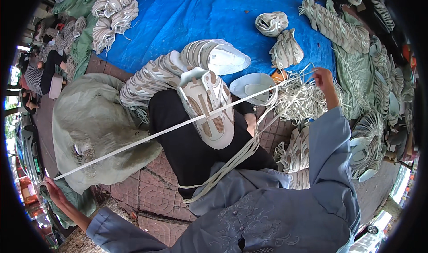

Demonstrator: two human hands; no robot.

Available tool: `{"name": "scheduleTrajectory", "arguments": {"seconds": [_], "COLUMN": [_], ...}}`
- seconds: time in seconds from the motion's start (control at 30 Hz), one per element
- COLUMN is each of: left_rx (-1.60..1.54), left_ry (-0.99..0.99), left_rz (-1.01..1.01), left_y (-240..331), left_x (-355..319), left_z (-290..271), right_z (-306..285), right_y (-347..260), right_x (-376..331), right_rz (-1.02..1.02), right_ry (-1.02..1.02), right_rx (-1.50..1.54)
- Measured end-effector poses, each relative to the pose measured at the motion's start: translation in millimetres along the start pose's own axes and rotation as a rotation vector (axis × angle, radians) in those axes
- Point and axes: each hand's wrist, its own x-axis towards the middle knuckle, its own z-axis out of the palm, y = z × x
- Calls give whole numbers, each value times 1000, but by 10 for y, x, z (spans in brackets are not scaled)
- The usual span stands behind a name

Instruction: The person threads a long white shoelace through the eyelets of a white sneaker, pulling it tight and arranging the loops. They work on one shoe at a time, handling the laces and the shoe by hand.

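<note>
A beige and white shoe upper (221, 129) rests on my black-trousered lap, toe toward me. One flat white shoelace (133, 144) runs taut across it, through the lower part of its lacing area. Far out to the left, my left hand (57, 195) is closed on one end of that lace. My right hand (324, 79), raised at the right, pinches the lace's other side. A bundle of loose white laces (232, 165) drapes over my thigh. Beneath my right hand lies a tangled heap of laces (307, 100).
Nested rows of shoe uppers (149, 80) lie beyond my knees, beside a blue tarp (178, 19). A pale sack (102, 119) bulges at the left. More stacked uppers (368, 135) stand at the right. Other people (42, 72) sit at the far left, on brick paving.
</note>
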Motion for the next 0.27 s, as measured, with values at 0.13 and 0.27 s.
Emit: {"name": "scheduleTrajectory", "arguments": {"seconds": [0.13, 0.27], "left_rx": [211, 321], "left_ry": [153, 190], "left_rz": [89, 180], "left_y": [219, 689], "left_x": [-13, -320], "left_z": [41, -2], "right_z": [-226, -726], "right_y": [-196, -777], "right_x": [56, 139], "right_rz": [-326, -423], "right_ry": [-327, -250], "right_rx": [855, 940]}}
